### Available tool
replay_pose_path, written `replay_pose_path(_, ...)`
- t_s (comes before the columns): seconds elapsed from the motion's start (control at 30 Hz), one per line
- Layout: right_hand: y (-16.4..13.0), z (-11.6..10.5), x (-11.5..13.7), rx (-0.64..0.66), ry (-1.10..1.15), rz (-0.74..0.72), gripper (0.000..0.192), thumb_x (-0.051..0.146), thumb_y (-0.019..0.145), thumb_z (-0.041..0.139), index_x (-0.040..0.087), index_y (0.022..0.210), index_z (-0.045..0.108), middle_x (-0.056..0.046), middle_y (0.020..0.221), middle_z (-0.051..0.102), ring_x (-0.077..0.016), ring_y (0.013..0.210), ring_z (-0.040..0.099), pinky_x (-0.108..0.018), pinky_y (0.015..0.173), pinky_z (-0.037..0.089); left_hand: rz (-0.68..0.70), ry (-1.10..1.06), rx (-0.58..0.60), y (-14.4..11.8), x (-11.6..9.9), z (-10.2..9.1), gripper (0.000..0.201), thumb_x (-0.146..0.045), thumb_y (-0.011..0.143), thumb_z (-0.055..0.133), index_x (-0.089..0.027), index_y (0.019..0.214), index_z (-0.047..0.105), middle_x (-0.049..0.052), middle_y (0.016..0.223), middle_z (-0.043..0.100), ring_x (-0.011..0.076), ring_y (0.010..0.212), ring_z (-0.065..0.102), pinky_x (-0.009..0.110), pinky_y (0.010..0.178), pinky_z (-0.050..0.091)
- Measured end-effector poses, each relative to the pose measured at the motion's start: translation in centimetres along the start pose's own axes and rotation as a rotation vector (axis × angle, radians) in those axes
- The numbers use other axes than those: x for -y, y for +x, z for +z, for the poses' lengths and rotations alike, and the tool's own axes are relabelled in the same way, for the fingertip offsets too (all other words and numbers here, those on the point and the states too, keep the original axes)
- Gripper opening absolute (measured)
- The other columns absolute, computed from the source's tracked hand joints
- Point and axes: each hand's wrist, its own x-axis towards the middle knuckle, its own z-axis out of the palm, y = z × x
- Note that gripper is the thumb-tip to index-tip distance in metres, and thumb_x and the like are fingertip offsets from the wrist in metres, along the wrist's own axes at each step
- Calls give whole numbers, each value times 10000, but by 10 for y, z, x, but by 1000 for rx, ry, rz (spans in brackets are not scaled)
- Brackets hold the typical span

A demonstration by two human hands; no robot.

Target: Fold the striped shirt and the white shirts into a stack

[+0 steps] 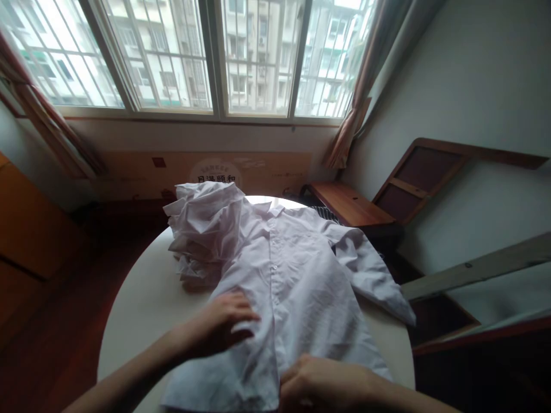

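Observation:
A white button-up shirt (305, 275) lies front side up, its collar toward the window and its row of buttons running down the middle. One sleeve (370, 267) stretches out to the right and hangs past the table's edge. My left hand (224, 318) is over the left front panel, fingers apart and slightly blurred. Low on the button line, near the hem, my right hand (316, 381) has its fingers curled against the shirt's front edge. Its fingertips are mostly hidden, so I cannot make out the exact grip.
A pile of crumpled white cloth (206, 229) rests at the shirt's upper left on a round white table (133, 310). Beyond the table are a wooden bench (350, 203) at right and a cardboard panel (142, 172) under the barred window.

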Motion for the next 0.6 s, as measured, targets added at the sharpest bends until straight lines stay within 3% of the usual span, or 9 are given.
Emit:
replay_pose_path(0.07, 4, -34, -18, -259, 19, 47, 219, 119, 793, 534, 175, 961, 663, -26, 834, 659, -117, 715, 599, -209, 675, 466, -178, 174, -338, 17, 39, -37, 214, -312, 880, 530, -214, 1014, 663, 65, 959, 652, 185, 873, 593, 294, 795, 462)
replay_pose_path(0.13, 5, -81, -46, -610, -64, 183, 177, 191, 821, 541, 177, 956, 654, -59, 915, 665, -160, 818, 616, -281, 763, 484, -362, 386, -633, 32, 81, -76, 277, -361, 867, 529, -200, 1061, 644, 86, 1045, 644, 236, 1001, 567, 358, 895, 435)
replay_pose_path(0.17, 4, -106, -64, -742, -129, 266, 200, 226, 821, 549, 183, 991, 644, -76, 997, 658, -187, 885, 616, -318, 793, 486, -482, 467, -718, 37, 102, -93, 319, -388, 857, 534, -200, 1097, 629, 91, 1069, 643, 256, 1033, 559, 386, 923, 417)
replay_pose_path(0.23, 3, -151, -103, -931, -305, 502, 327, 254, 808, 564, 182, 1125, 599, -113, 1150, 613, -238, 1027, 586, -391, 890, 454, -674, 558, -705, 44, 139, -116, 427, -453, 814, 569, -192, 1150, 604, 105, 1078, 648, 286, 1041, 564, 408, 921, 407)
replay_pose_path(0.33, 2, -193, -155, -936, -547, 843, 528, 316, 809, 592, 158, 1300, 481, -158, 1353, 476, -292, 1269, 411, -441, 1028, 328, -788, 582, -468, 43, 178, -121, 482, -481, 773, 591, -179, 1149, 604, 124, 1027, 667, 300, 946, 607, 385, 819, 438)
replay_pose_path(0.4, 1, -206, -178, -896, -642, 1012, 602, 396, 836, 570, 167, 1367, 401, -168, 1424, 391, -318, 1313, 347, -477, 1047, 280, -784, 602, -431, 39, 189, -113, 416, -459, 814, 536, -177, 1107, 622, 126, 987, 675, 293, 893, 620, 362, 760, 441)
replay_pose_path(0.5, -1, -215, -195, -940, -664, 1207, 682, 500, 856, 513, 160, 1413, 315, -201, 1413, 388, -350, 1277, 387, -525, 1011, 291, -746, 638, -645, 33, 189, -107, 341, -411, 894, 427, -168, 953, 659, 110, 913, 676, 260, 865, 615, 323, 734, 430)
replay_pose_path(0.6, -9, -224, -206, -929, -531, 1355, 726, 544, 832, 517, 110, 1388, 343, -239, 1325, 471, -362, 1214, 459, -527, 956, 343, -684, 570, -893, 32, 178, -123, 282, -327, 905, 435, -151, 880, 653, 72, 877, 668, 205, 845, 598, 284, 761, 431)
